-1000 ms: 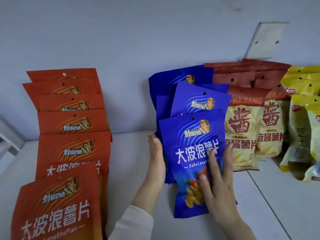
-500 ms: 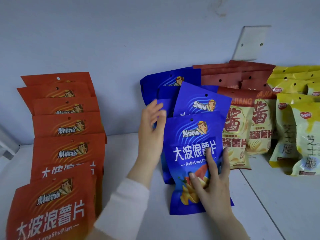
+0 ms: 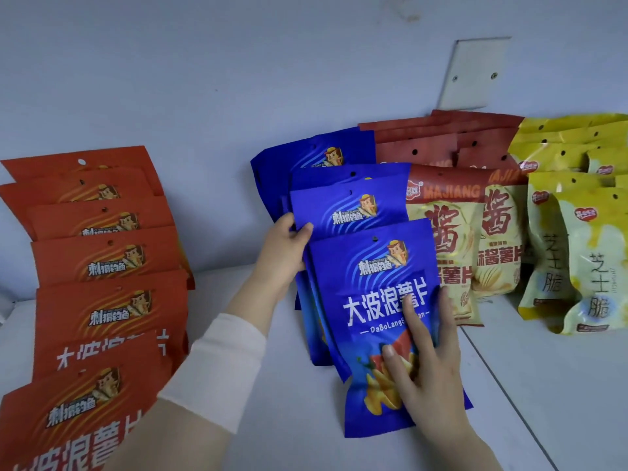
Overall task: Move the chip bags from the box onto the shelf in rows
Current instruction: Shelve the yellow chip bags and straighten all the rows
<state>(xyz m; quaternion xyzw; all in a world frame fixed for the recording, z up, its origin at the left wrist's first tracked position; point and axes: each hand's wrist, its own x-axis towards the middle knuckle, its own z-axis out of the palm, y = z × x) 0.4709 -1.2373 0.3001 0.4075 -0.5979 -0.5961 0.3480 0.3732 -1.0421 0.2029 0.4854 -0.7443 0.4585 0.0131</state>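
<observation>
A row of blue chip bags leans against the wall in the middle of the white shelf (image 3: pixel 278 385). The front blue bag (image 3: pixel 370 300) lies tilted toward me. My right hand (image 3: pixel 428 362) presses on its lower half with straight fingers. My left hand (image 3: pixel 282 253) grips the left edge of the second blue bag (image 3: pixel 346 212), thumb on its front. Several orange bags (image 3: pixel 102 260) form a row at the left. The box is out of view.
To the right of the blue row stand red-and-cream bags (image 3: pixel 452 239), then yellow bags (image 3: pixel 577 253) at the far right. A white wall plate (image 3: pixel 475 73) sits above them. A seam (image 3: pixel 509 402) crosses the shelf at the right.
My left hand rose from the shelf beside the front bag to the edge of the second blue bag and now grips it. My right hand stayed on the front bag.
</observation>
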